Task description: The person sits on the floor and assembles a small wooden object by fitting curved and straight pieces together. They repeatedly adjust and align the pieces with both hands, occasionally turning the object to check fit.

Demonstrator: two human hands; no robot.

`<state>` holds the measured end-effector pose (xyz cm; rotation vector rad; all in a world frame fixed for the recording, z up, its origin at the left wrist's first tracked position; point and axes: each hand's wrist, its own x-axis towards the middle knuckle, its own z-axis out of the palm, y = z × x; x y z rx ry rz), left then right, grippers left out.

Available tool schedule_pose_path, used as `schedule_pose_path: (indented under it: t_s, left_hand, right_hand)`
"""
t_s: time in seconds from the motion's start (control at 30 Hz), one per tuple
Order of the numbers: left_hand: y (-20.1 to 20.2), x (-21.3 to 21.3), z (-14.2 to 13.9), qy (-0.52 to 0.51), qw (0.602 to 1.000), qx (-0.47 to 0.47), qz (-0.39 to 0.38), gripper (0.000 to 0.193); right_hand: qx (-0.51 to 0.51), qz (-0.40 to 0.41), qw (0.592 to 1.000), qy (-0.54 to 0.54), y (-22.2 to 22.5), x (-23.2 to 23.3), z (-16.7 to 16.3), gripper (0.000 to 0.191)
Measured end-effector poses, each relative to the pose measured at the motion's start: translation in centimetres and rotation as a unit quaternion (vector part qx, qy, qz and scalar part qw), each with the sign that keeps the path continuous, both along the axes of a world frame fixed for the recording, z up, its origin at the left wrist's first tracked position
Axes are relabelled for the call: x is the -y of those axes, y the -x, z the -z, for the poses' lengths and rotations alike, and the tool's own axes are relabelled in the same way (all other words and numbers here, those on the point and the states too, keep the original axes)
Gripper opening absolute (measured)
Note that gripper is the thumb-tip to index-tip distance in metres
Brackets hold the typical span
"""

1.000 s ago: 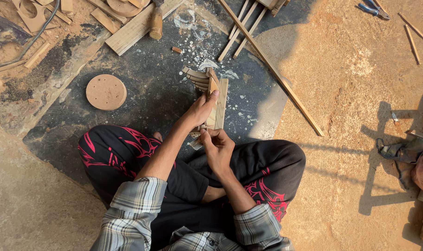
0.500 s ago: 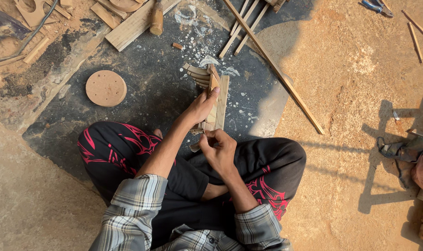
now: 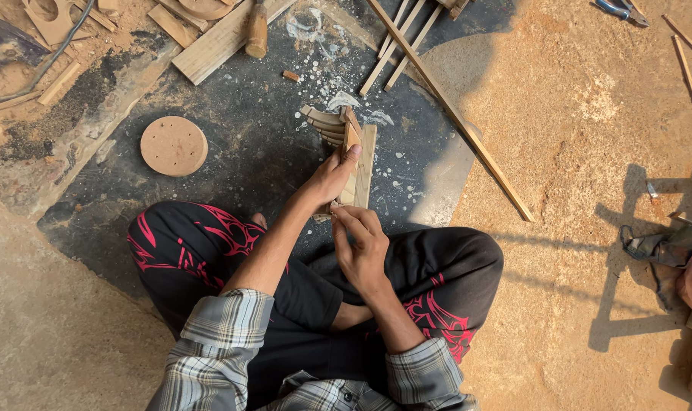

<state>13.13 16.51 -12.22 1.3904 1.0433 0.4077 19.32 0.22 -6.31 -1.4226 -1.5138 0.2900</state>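
Note:
I sit cross-legged on a dark mat (image 3: 254, 144). My left hand (image 3: 332, 176) grips a narrow wooden piece (image 3: 349, 141) that stands on a flat wooden board (image 3: 365, 164) in front of my knees. My right hand (image 3: 361, 242) is closed just below it, fingers pinched at the piece's lower end; what it pinches is too small to make out. Several curved wooden slats (image 3: 323, 123) lie stacked just beyond the board.
A round wooden disc (image 3: 174, 145) lies on the mat to the left. Long wooden sticks (image 3: 452, 114) run diagonally at the right. Planks and offcuts (image 3: 216, 38) sit at the top. Sawdust covers the ground; pliers (image 3: 620, 9) lie top right, cloth (image 3: 669, 247) at the right edge.
My hands stay on the wooden piece with only slight shifts; the view has moved a little.

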Motion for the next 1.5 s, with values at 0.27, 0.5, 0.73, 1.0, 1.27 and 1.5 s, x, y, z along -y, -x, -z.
schedule_pose_path:
  t_s: [0.27,0.5,0.73,1.0,1.27,1.5]
  left_hand:
    - [0.0,0.1,0.0,-0.008,0.999,0.040,-0.020,0.090]
    - [0.0,0.2,0.1,0.012,1.000,0.011,-0.021,0.089]
    - [0.0,0.1,0.0,0.028,0.999,-0.023,-0.011,0.091]
    - [-0.1,0.3,0.0,0.017,0.999,-0.032,-0.003,0.094]
    - [-0.4,0.1,0.0,0.028,0.998,-0.047,-0.006,0.095]
    - [-0.6,0.2,0.2,-0.003,0.999,-0.034,-0.016,0.095]
  right_hand:
    - [-0.077,0.004,0.995,0.060,0.0,-0.1,0.7,0.031]
    - [-0.059,-0.001,0.997,0.039,-0.7,-0.4,0.9,0.028]
    - [0.010,0.010,1.000,0.008,-0.7,-0.6,0.8,0.030]
    - [-0.074,0.027,0.993,0.082,-1.5,-0.9,0.9,0.024]
    - [-0.030,-0.002,0.998,0.050,-1.0,-0.2,0.1,0.029]
    - [-0.019,-0.011,1.000,0.013,-1.0,-0.3,0.1,0.031]
